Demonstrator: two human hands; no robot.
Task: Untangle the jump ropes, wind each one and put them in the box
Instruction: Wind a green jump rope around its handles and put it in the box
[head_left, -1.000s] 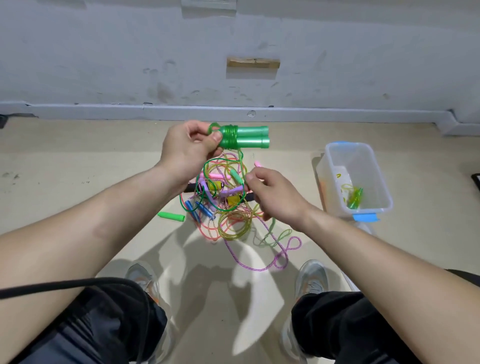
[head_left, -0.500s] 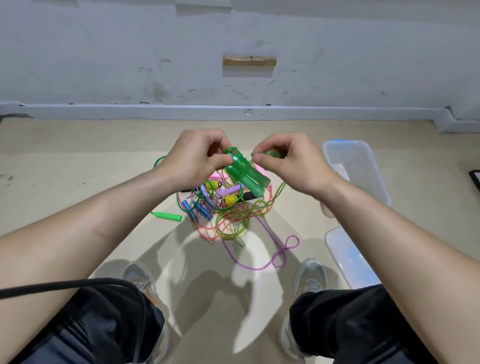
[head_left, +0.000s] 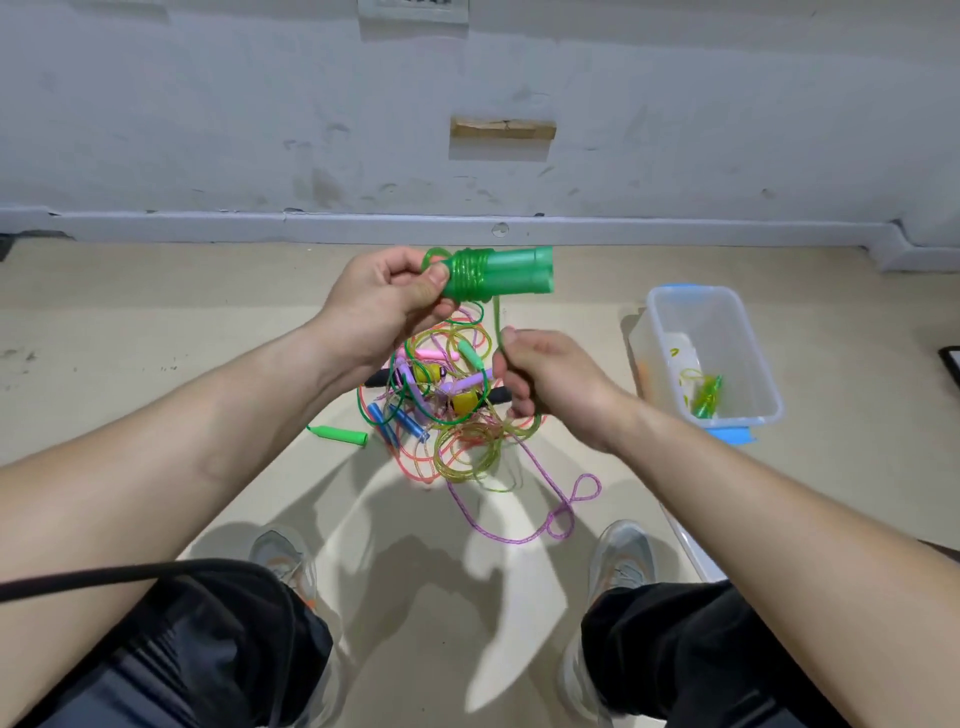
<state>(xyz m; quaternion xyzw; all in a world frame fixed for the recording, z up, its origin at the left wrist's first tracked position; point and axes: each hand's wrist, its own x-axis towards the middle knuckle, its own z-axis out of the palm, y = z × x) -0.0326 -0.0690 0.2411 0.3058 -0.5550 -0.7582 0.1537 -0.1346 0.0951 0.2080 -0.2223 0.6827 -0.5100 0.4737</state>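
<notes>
Midway through winding, by the look of it. Left hand (head_left: 384, 296) grips the paired green handles (head_left: 511, 273), with several turns of green cord (head_left: 497, 323) round them. Right hand (head_left: 550, 382) is clenched on that cord just below, pulling it taut. The tail seems to drop into the tangled pile (head_left: 447, 421) on the floor. Box (head_left: 759, 371) sits well apart at right and holds one wound rope (head_left: 704, 400). Next, likely: another wrap, with the tail coming free of the tangle unsnagged.

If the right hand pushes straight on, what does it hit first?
Likely the rope tangle just beyond the right hand; depth is unclear, so it might pass above toward the left hand.
</notes>
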